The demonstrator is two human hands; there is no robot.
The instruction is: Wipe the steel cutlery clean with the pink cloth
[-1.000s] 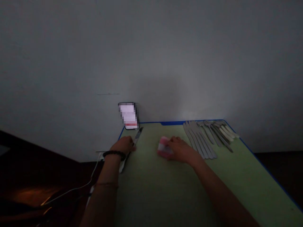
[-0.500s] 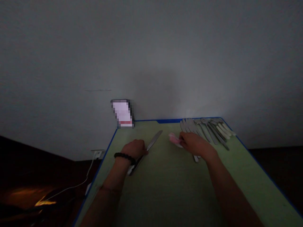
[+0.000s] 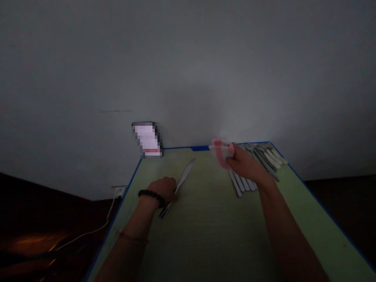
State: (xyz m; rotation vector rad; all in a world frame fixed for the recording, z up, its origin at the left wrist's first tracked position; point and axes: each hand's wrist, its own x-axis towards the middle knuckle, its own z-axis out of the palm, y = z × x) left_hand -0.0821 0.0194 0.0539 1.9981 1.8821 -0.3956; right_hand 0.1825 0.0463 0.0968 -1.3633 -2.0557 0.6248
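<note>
My left hand [image 3: 165, 188], with a dark beaded bracelet at its wrist, is closed on a table knife [image 3: 186, 172] over the left half of the table. The blade points away from me and to the right; the handle end shows below the hand. My right hand [image 3: 243, 161] pinches a pink and white cloth [image 3: 221, 153], which hangs from the fingers near the table's far edge. Below that hand the handles of several knives [image 3: 239, 185] lie side by side, their blades hidden by cloth and hand.
Spoons and other metal cutlery [image 3: 262, 156] lie at the far right, beside several pale-handled pieces [image 3: 273, 158]. A lit phone [image 3: 148, 139] leans against the wall at the far left corner. The greenish table [image 3: 202, 231] has a blue edge. A white cable [image 3: 108, 217] hangs from a wall socket.
My right hand has lifted the cloth up and away from me, and more of the cloth shows. The left hand keeps hold of the knife, slightly lower. The view has shifted slightly.
</note>
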